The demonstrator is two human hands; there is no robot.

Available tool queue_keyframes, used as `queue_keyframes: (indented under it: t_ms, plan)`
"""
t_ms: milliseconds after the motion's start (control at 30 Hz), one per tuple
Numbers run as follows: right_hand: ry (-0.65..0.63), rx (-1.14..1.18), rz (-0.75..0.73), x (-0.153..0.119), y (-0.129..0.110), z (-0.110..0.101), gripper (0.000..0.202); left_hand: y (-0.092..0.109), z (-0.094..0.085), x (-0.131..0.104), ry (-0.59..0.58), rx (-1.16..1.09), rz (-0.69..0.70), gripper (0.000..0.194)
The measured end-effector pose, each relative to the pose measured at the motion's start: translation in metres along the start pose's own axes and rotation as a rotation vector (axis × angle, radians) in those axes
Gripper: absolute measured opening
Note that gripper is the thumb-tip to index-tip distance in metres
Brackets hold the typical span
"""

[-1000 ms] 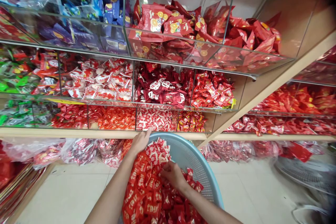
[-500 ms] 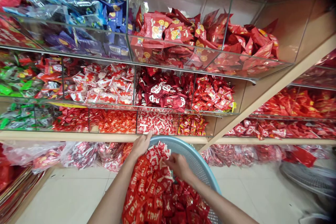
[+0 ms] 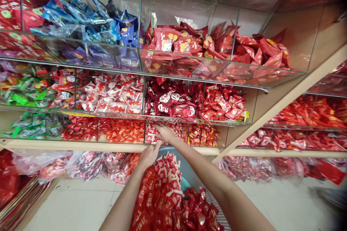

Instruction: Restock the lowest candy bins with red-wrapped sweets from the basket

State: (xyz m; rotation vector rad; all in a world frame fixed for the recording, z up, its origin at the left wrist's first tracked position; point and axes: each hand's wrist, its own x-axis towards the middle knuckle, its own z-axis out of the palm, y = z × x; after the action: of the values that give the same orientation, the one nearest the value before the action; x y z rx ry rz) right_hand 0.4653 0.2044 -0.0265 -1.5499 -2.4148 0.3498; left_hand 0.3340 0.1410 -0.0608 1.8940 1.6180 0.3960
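My left hand (image 3: 150, 156) is closed on the far rim of a blue plastic basket (image 3: 184, 162), just below the shelf's wooden edge. Red-and-white wrapped candies (image 3: 169, 177) and darker red ones (image 3: 199, 209) fill much of the basket. My right hand (image 3: 164, 132) reaches over the rim into the bottom-row compartment of small red-and-white candies (image 3: 179, 129). Its fingertips are among those candies, and whether they hold any is too small to tell.
Above are glass-fronted shelves with red orange-print packets (image 3: 187, 43), blue packets (image 3: 81, 18) and maroon candies (image 3: 173, 97). A slanting wooden upright (image 3: 279, 94) stands at the right. Bagged candies (image 3: 86, 162) lie under the bottom shelf.
My right hand has moved from the candies in the basket up and forward into the bottom shelf compartment. My left hand stays at the rim. The view has shifted slightly.
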Motion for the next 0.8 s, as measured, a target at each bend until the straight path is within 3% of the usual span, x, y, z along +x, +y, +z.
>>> queue_keyframes:
  t_ms: [133,500,667,800]
  plan:
    - [-0.101,-0.107,0.037,0.011,-0.006,0.006,0.06,0.001,-0.001,-0.001,0.0,0.005,0.011,0.076]
    - [0.034,-0.007,0.109,0.009,-0.003,0.017,0.053,0.0,-0.001,-0.001,0.007,-0.008,0.008,0.074]
    - [0.205,0.301,0.089,0.01,0.006,0.021,0.046,-0.002,0.001,0.001,0.006,-0.005,0.017,0.073]
    - [0.241,0.824,0.226,0.012,0.004,0.025,0.039,-0.004,0.003,0.001,0.018,0.003,0.02,0.068]
